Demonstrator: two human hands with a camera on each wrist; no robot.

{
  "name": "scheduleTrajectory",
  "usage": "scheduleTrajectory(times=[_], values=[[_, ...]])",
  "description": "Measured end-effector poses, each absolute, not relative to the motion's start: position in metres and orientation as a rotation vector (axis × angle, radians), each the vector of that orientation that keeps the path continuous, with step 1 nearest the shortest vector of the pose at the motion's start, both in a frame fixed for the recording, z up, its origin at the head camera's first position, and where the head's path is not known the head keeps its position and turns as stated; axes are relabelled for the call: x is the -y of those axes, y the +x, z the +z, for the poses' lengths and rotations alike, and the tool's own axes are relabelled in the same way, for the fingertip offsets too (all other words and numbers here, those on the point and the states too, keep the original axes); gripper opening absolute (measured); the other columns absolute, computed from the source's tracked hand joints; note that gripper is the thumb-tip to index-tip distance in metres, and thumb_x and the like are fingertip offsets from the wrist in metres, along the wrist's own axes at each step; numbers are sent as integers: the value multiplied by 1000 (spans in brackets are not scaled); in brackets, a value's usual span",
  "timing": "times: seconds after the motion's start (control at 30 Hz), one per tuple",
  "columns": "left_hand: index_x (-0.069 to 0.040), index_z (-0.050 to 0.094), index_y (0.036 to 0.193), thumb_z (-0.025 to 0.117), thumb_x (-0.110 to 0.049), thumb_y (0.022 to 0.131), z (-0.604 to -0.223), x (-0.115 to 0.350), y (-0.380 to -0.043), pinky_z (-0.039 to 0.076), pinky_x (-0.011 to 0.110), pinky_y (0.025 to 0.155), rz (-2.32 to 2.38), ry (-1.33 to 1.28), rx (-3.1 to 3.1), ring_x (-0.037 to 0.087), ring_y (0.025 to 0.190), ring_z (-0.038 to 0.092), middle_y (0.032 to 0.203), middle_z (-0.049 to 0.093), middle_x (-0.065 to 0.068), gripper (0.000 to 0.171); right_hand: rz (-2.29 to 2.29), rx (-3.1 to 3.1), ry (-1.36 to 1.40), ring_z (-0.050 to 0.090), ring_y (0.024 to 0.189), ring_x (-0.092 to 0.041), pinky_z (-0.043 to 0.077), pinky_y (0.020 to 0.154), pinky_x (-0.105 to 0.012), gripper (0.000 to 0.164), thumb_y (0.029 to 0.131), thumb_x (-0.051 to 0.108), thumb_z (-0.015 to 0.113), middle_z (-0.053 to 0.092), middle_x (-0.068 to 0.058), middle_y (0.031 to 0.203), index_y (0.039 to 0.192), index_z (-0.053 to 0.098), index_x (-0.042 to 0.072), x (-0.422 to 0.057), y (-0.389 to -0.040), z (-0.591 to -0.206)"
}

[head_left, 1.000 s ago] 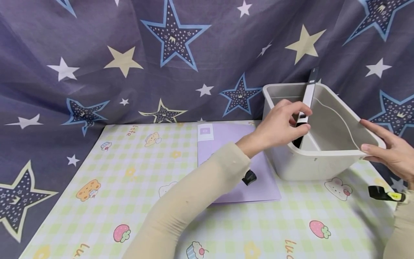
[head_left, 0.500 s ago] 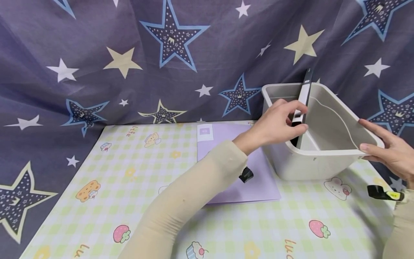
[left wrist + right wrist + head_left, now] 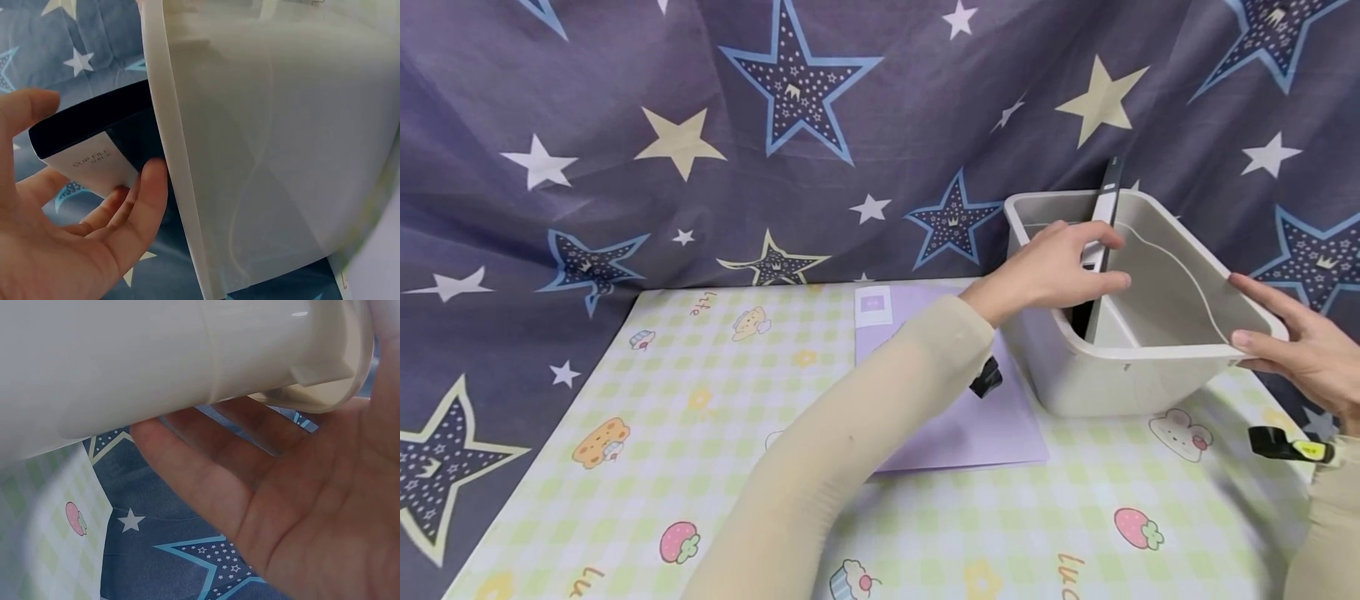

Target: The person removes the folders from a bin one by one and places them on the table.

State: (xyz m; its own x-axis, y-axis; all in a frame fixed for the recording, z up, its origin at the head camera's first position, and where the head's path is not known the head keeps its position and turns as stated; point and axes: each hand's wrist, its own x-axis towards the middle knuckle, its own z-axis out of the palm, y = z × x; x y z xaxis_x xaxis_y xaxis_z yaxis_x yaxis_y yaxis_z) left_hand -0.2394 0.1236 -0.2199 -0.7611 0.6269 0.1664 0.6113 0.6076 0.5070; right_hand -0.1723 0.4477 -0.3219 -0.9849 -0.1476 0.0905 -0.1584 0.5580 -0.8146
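Note:
A clip file (image 3: 1102, 225), white and black with a printed spine (image 3: 94, 156), stands tilted inside the grey plastic bin (image 3: 1135, 383), its dark end rising above the back rim. My left hand (image 3: 1048, 267) reaches over the bin's left side with thumb and forefinger spread apart around the file. In the left wrist view, the fingers (image 3: 150, 194) lie right at the file's spine. My right hand (image 3: 1303, 342) grips the bin's right front corner, thumb on the rim and other fingers along the outside. The right wrist view shows its fingers (image 3: 194, 469) under the bin's wall (image 3: 125, 369).
A flat purple folder (image 3: 1000, 417) with a white label (image 3: 873, 306) lies on the table left of the bin, partly hidden by my left sleeve. A checked cloth (image 3: 647, 467) covers the table. A star-patterned curtain (image 3: 850, 108) hangs close behind the table and bin.
The clip file has shifted slightly left in the bin. My left hand's thumb and forefinger have spread away from it, the hand moving a little right. The right hand keeps its hold.

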Motion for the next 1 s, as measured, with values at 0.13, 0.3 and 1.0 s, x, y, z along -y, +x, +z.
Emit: scheduleTrajectory(times=[0.13,0.3,1.0], values=[[-28,57,126,68,-36,83,-220,-123,-243,39,10,77,896,1074,-2766,3,97,53,113,61,-10,45,1432,2770,266,43,98,15,46,68,-10,79,97,1,52,5,2,158,154,4,30,-447,-173,-322],[-25,55,127,70,-24,82,-221,-121,-242,52,19,59,1034,965,-2665,9,76,60,101,60,-4,48,1414,2775,265,42,98,15,46,68,-9,79,97,3,52,3,1,159,153,4,31,-447,-174,-322],[-23,55,123,71,-15,81,-224,-116,-239,54,26,53,1197,824,-2569,13,60,63,91,57,1,45,1456,2764,255,46,95,16,48,66,-12,79,96,-1,51,13,1,154,154,6,31,-448,-173,-322]])
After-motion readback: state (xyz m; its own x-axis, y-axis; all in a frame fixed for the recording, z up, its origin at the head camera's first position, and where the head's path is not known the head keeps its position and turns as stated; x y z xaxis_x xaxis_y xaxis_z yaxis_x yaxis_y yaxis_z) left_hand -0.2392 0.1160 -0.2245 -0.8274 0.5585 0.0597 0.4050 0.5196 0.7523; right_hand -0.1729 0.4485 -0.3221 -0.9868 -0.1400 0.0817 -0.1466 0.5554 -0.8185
